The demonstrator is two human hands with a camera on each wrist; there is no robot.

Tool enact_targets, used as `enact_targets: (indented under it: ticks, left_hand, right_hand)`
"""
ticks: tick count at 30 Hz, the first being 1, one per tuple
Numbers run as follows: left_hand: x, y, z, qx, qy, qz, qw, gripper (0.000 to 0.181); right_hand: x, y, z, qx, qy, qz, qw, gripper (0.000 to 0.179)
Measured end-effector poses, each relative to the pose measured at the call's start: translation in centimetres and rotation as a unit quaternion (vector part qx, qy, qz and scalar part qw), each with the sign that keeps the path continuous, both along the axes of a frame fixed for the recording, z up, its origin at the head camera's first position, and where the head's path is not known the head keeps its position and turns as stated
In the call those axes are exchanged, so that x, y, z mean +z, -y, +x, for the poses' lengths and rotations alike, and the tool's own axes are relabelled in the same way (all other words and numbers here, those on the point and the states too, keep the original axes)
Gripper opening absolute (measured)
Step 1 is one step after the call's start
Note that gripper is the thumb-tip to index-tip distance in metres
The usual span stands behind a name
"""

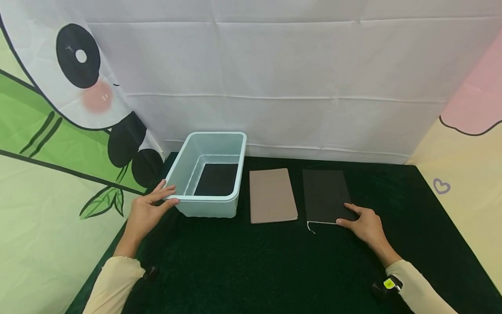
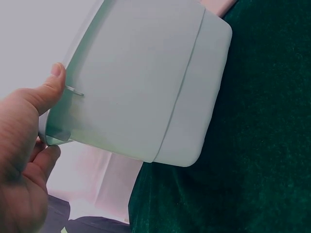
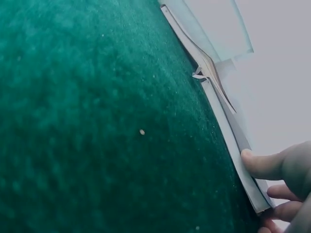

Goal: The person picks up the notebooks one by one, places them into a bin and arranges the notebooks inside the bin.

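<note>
A pale blue-green plastic bin (image 1: 206,208) stands at the left of the table. My left hand (image 1: 147,211) holds its near left rim corner, with the thumb and fingers on either side of the rim in the left wrist view. Inside, a flat dark rectangle (image 1: 216,179) lies on the bottom; its kind is unclear. To the right lies a black notebook (image 1: 325,194) with a light ribbon marker (image 1: 311,228) trailing from its near edge. My right hand (image 1: 366,224) grips its near right corner, thumb (image 3: 262,165) against the near edge and fingers along the right side.
Between bin and black notebook lies a beige notebook (image 1: 273,196). Dark green cloth (image 1: 251,266) covers the table. A white fabric backdrop (image 1: 282,83) rises behind the far edge, with printed cloth at both sides.
</note>
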State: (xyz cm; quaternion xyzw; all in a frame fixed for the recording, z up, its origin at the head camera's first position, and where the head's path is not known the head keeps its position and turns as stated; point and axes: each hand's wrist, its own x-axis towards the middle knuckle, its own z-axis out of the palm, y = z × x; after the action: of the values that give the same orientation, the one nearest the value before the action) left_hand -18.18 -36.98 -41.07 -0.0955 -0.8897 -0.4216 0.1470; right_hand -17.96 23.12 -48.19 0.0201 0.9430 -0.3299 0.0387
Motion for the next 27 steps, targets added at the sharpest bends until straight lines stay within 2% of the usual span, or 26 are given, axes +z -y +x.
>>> enact_targets:
  ticks: [7, 16, 21, 27]
  left_hand:
    - [0.1, 0.0, 0.1, 0.002, -0.003, -0.001, 1.0, 0.036]
    - [-0.1, 0.0, -0.1, 0.001, -0.001, 0.002, 1.0, 0.037]
    - [-0.2, 0.0, -0.2, 0.002, 0.0, 0.006, 1.0, 0.037]
    - [-0.3, 0.1, -0.1, 0.001, 0.0, 0.005, 1.0, 0.037]
  right_hand:
    - [0.1, 0.3, 0.0, -0.011, 0.01, -0.008, 0.9999, 0.074]
    - [0.3, 0.2, -0.2, -0.035, 0.017, -0.048, 0.9981, 0.07]
    - [0.7, 0.0, -0.5, -0.035, 0.046, -0.081, 0.995, 0.072]
    - [1.4, -0.2, -0.9, -0.021, 0.093, -0.131, 0.9869, 0.074]
